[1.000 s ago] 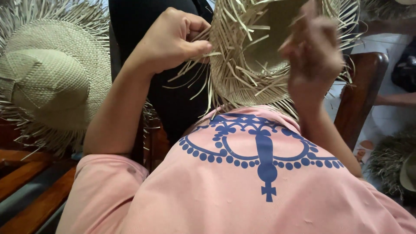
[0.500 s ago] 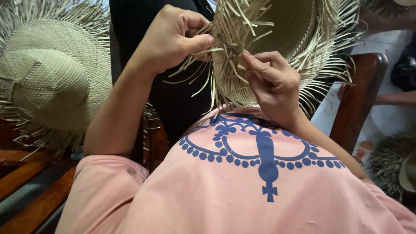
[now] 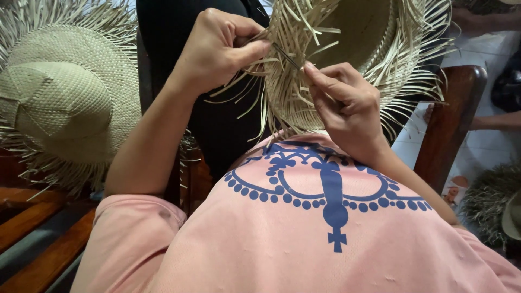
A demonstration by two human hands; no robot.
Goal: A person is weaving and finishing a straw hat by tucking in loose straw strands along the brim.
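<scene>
Hands pinching straw hat (image 3: 374,49) brim, wooden bench (image 3: 32,228), tiled floor (image 3: 488,146)

I count three pale woven straw hats with frayed loose-strand brims: one unfinished hat (image 3: 347,59) pinched between both hands, one finished hat (image 3: 59,103) well left of the left hand, one partly cut off hat (image 3: 496,209) low and right of the right hand. Two bare hands: left hand (image 3: 220,51), right hand (image 3: 344,106). One dark wooden armrest (image 3: 450,119), just right of the right hand.
</scene>
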